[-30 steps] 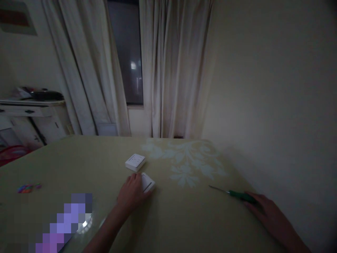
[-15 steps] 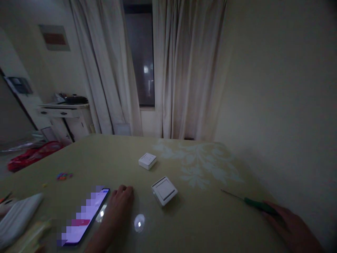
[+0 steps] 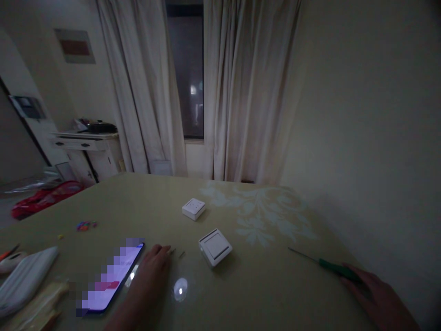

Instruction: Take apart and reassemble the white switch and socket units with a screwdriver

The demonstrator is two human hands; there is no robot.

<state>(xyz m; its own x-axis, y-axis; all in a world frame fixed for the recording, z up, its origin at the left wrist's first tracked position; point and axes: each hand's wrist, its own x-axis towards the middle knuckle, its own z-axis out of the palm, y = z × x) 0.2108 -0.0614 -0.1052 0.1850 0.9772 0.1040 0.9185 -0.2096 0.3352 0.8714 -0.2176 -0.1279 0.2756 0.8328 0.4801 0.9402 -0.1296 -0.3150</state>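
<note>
In the head view, the person's right hand (image 3: 374,292) is closed around the green handle of a screwdriver (image 3: 325,265), whose thin metal shaft points left, toward the middle of the tabletop (image 3: 272,294). The left hand (image 3: 155,262) rests on the surface just beside a phone (image 3: 119,276), its fingers curled in and close together. A small screw (image 3: 172,251) shows at their tips, though it cannot be told whether they grip it or only touch it; a second small screw (image 3: 182,254) lies just to the right.

Further right sits a white switch box (image 3: 215,248), its square panel facing up at a slant, well apart from the screwdriver's tip. A white socket box (image 3: 194,209) lies behind it, holes upward, the two not touching. A little cluster of coloured pieces (image 3: 84,225) is off to the left, beyond the phone. At the left edge lie a pale ribbed case (image 3: 29,280) and, nearer the person, a yellowish plastic packet (image 3: 41,308). Beige curtains (image 3: 251,92) hang on both sides of a dark window (image 3: 188,73) behind the tabletop
</note>
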